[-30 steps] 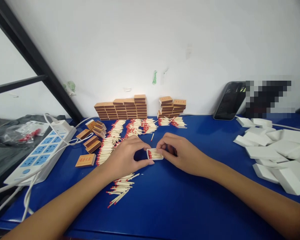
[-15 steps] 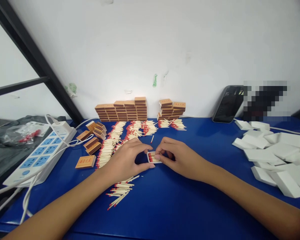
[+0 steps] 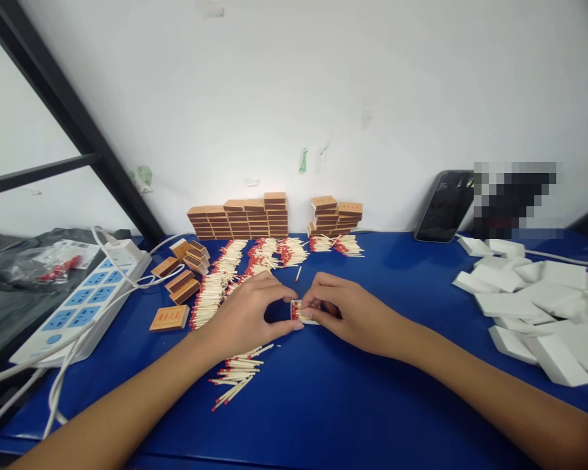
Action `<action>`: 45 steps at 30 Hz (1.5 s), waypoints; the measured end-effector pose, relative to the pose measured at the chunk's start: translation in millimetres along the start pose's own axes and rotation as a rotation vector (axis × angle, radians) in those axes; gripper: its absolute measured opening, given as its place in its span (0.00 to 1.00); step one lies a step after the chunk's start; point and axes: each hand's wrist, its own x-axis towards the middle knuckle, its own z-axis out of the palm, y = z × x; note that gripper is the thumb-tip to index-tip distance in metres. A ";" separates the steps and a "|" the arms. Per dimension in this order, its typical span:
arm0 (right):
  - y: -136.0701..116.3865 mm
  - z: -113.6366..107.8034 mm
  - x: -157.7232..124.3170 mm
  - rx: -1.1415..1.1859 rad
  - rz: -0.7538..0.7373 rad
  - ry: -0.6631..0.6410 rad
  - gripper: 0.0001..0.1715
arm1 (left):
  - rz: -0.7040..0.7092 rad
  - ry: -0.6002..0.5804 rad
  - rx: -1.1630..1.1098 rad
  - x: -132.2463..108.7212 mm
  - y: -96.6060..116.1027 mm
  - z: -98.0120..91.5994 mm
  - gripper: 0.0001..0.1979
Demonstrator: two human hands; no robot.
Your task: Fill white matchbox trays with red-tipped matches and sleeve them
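Observation:
A small white matchbox tray (image 3: 294, 304) with red-headed matches in it lies on the blue table. My left hand (image 3: 252, 305) grips its left end between thumb and forefinger. The bent fingers of my right hand (image 3: 336, 305) are over the tray's right part, pressed to the matches inside; whether they pinch any is hidden. Just beyond the tray lies a single loose match (image 3: 298, 273). Long rows of matches (image 3: 210, 294) spread behind and beside my left hand, and a smaller pile of matches (image 3: 238, 375) lies nearer to me.
Stacked matchboxes (image 3: 240, 220) stand along the wall, with a shorter stack (image 3: 326, 215) to their right. Loose matchbox sleeves (image 3: 182, 287) and a power strip (image 3: 85, 300) are at left. White trays (image 3: 543, 294) heap up at right, near a leaning phone (image 3: 443, 205).
My right fingers have shifted slightly over the matches in the tray. The left hand keeps its hold. The whole view has moved a little.

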 end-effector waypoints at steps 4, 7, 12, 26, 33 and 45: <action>1.0 -1.4 1.2 -0.016 -0.012 0.030 0.06 | 0.003 -0.003 0.007 0.4 0.5 0.2 0.17; 16.6 -17.3 5.0 -0.112 -0.035 0.123 0.08 | -0.005 0.015 0.010 0.2 0.1 -0.3 0.17; 76.9 -64.7 6.5 -0.429 0.162 0.288 0.10 | -0.001 0.031 0.006 -0.2 -0.6 -0.6 0.19; 110.7 -67.9 5.9 -0.450 0.227 0.205 0.08 | 0.008 -0.013 0.015 1.2 3.1 -2.2 0.14; 113.7 -65.9 6.0 -0.504 0.248 0.238 0.08 | -0.016 0.007 0.011 -0.2 1.1 -2.8 0.15; 94.1 -64.1 9.1 -0.373 0.246 0.198 0.11 | -0.014 -0.013 0.039 2.0 1.0 -5.1 0.17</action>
